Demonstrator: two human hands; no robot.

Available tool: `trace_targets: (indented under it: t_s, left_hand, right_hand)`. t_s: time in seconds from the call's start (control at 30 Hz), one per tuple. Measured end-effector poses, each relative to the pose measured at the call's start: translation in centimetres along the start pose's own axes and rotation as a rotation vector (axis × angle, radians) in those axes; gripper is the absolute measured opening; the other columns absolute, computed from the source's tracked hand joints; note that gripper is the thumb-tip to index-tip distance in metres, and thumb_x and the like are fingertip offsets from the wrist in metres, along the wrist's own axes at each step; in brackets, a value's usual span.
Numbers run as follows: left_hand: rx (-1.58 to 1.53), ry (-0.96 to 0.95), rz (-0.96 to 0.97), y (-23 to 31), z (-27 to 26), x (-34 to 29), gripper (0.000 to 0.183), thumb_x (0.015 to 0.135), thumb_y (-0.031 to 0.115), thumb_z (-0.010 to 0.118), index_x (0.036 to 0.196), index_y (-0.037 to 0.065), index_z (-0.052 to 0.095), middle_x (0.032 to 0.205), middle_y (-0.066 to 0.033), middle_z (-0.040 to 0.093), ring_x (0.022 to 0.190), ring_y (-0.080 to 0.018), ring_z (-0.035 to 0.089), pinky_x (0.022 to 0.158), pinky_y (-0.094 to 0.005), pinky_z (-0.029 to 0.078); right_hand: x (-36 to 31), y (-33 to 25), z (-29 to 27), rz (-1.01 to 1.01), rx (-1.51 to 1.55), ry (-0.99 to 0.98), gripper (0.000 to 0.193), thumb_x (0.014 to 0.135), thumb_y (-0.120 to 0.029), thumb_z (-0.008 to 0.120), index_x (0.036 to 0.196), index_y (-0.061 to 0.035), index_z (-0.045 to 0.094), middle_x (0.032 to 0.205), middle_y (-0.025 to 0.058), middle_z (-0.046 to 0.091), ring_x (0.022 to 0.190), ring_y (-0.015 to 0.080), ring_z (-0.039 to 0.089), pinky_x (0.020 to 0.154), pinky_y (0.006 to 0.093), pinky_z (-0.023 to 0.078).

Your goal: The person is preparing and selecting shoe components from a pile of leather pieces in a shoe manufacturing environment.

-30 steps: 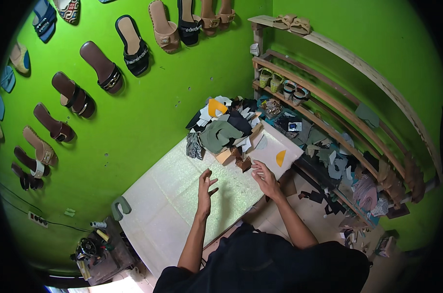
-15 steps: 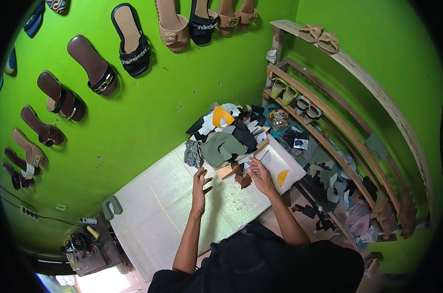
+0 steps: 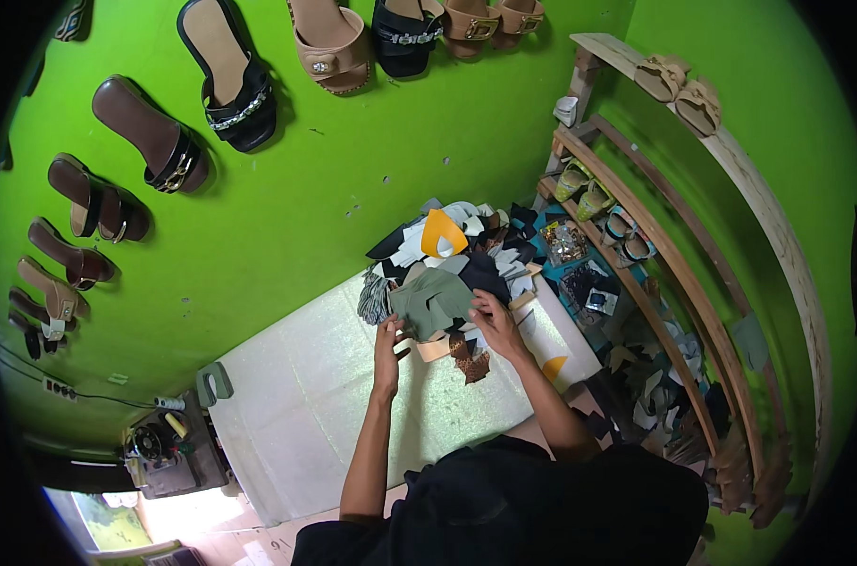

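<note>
A heap of cut scraps lies at the far end of the pale tabletop (image 3: 287,424), with a sage-green sheet of material (image 3: 428,300) at its front. My left hand (image 3: 388,347) hovers by the sheet's near left edge, fingers apart and nothing in them. At the sheet's right edge is my right hand (image 3: 495,324), its fingers spread; whether they touch the sheet I cannot tell. A brown patterned scrap (image 3: 469,358) and a tan piece (image 3: 433,349) lie between my hands. Behind the sheet, a yellow-orange cutout (image 3: 442,234) tops the heap, with a striped grey scrap (image 3: 373,300) on its left.
A wooden shelf rack (image 3: 674,283) with sandals stands on the right, scraps piled beneath it. Another yellow piece (image 3: 553,366) lies by my right forearm. Several sandals (image 3: 155,137) hang on the green wall. A small machine (image 3: 150,441) sits at the lower left.
My right hand has moved left a little, toward the sage-green sheet's edge. My left hand stays near the same spot. The whole view has shifted slightly.
</note>
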State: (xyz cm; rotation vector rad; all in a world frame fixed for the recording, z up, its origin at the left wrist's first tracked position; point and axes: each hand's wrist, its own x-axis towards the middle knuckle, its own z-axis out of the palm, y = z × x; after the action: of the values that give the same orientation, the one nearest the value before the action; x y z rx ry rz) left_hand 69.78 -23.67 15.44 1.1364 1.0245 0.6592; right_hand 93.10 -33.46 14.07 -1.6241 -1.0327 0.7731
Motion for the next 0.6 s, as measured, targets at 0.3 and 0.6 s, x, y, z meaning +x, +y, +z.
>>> trace_targets:
  t_s: [0.3,0.6]
  left_hand:
    - [0.075,0.046,0.029,-3.0,0.4,4.2,0.043,0.104,0.036,0.046,0.135,0.006,0.052,0.13,-0.0128,0.059,0.114,-0.0218,0.057,0.096,-0.0371,0.047]
    - [0.381,0.236,0.262,-4.5,2.0,5.9,0.036,0.085,0.0,0.069,0.119,0.0,0.061,0.104,-0.0134,0.067,0.091,-0.0209,0.064,0.085,-0.034,0.052]
  right_hand:
    - [4.1,1.3,0.3,-0.011,-0.068,-0.042,0.053,0.096,-0.029,0.063,0.14,-0.0048,0.046,0.126,0.0189,0.06,0.113,0.0314,0.061,0.095,0.0417,0.049]
    - [4.8,2.6,1.5,-0.045,-0.445,0.056,0.05,0.088,-0.015,0.066,0.134,-0.0014,0.05,0.123,0.0201,0.059,0.116,0.0384,0.056,0.1,0.0439,0.045]
